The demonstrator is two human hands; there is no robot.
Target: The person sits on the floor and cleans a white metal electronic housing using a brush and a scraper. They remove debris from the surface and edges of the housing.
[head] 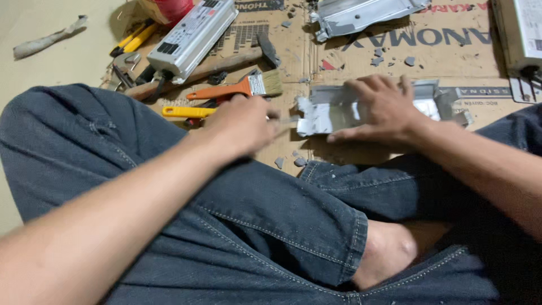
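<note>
The right hand (384, 110) is pressing flat, fingers spread, on the grey metal casing (339, 113) lying on the cardboard (361, 48). The left hand (243, 124) is closing around something thin at the casing's end; I cannot tell what. Grey chips (288, 162) are lying scattered, so the work looks partway done, with the casing not yet clean.

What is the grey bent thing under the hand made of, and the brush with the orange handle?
The grey bent piece under the right hand looks like thin sheet metal: dull silvery, with sharp folds and ragged edges. The brush seems to have a glossy orange handle, plastic or painted wood, a shiny metal band and pale bristles.
</note>
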